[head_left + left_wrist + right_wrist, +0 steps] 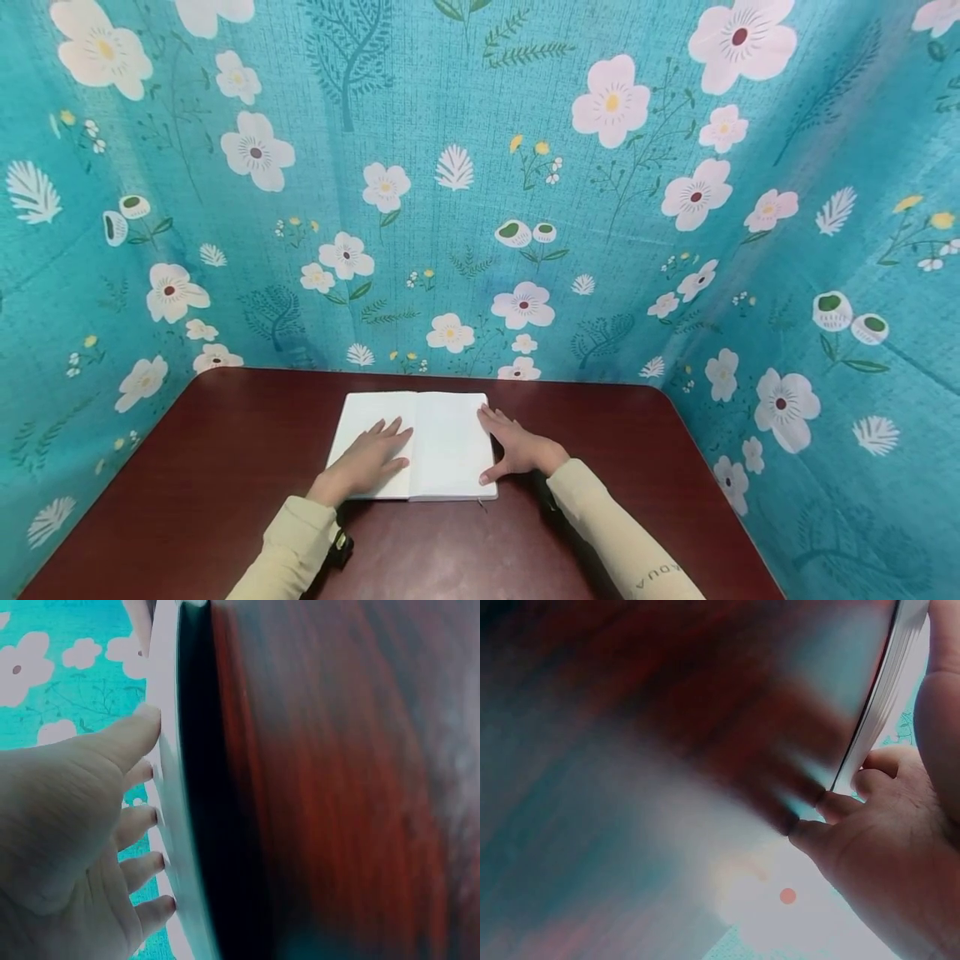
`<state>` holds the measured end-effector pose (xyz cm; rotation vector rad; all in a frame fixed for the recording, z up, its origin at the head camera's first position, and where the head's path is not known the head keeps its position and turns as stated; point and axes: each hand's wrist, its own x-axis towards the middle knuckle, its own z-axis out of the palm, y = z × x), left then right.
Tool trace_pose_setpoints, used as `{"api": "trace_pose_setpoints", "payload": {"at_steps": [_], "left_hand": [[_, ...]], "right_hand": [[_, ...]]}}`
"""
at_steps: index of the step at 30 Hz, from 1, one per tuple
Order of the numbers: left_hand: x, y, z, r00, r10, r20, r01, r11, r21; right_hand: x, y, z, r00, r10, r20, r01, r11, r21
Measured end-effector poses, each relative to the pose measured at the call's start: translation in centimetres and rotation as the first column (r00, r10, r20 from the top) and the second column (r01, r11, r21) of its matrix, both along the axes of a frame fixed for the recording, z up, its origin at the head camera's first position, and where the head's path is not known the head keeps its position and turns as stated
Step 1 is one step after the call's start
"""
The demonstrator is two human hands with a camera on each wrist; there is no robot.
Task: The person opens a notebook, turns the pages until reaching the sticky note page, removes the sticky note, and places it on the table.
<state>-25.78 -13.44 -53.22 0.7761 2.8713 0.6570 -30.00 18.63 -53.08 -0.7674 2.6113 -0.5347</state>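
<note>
An open book [450, 442] with blank white pages lies flat on the dark red table. My left hand [367, 462] rests on the left page, its fingers spread toward the middle fold. Over the book's right edge is my right hand [521, 450], with its thumb on the page near the lower corner and its fingers reaching toward the upper corner. The left wrist view has the left hand [67, 825] with straight fingertips on the page. In the right wrist view, some fingertips of the right hand [900, 832] touch the tabletop beside the book's page block [889, 682].
The brown-red table [247, 433] has rounded far corners and a glossy surface. A teal curtain [420, 233] with white flowers hangs behind it and along both sides. A thin ribbon [482, 504] sticks out below the book. A dark strap device [341, 546] sits at the left wrist.
</note>
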Motion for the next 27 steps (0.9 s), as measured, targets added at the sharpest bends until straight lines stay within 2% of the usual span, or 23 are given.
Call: {"api": "trace_pose_setpoints", "payload": {"at_steps": [9,14,20,27], "left_hand": [[0.8,1.8,0.0,0.999,-0.037,-0.008,0.037,0.999,0.016],[1.3,2.8,0.1,0.995,-0.101,-0.005,0.101,0.995,0.019],[1.5,4.4,0.2,0.982,-0.182,-0.044,0.184,0.982,0.037],[1.4,5.3,0.0,0.980,-0.191,-0.048,0.191,0.982,0.005]], "right_hand": [[0.0,-0.1,-0.1,1.000,-0.008,0.006,0.008,1.000,0.006],[0.0,-0.1,-0.2,1.000,-0.012,0.005,0.011,1.000,0.010],[-0.2,0.2,0.0,1.000,-0.019,-0.008,0.019,1.000,0.019],[-0.3,0.1,-0.3,1.000,0.005,-0.005,-0.005,1.000,0.024]]}}
